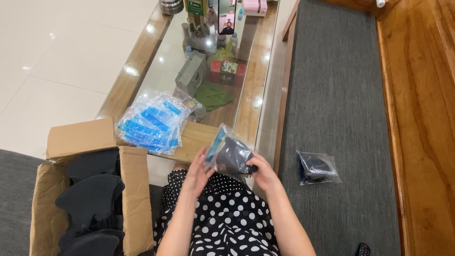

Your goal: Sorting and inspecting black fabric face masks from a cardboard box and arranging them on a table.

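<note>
Both hands hold a clear plastic bag with a dark item inside (231, 152) above my lap, which is covered by a black-and-white dotted skirt. My left hand (198, 171) grips the bag's left side, near its blue strip. My right hand (263, 172) grips its right side from below. A second filled clear bag (316, 168) lies on the grey cushion to my right. A pile of clear bags with blue strips (151, 123) rests on the glass table's near end. An open cardboard box (135, 199) at my left holds several dark shaped pieces (90, 199).
The wood-framed glass table (246, 102) carries small boxes, bottles and a phone on a stand (227, 18) at its far end. The grey seat cushion (336, 95) runs along the right beside a wooden edge (422, 118). White floor tiles lie to the left.
</note>
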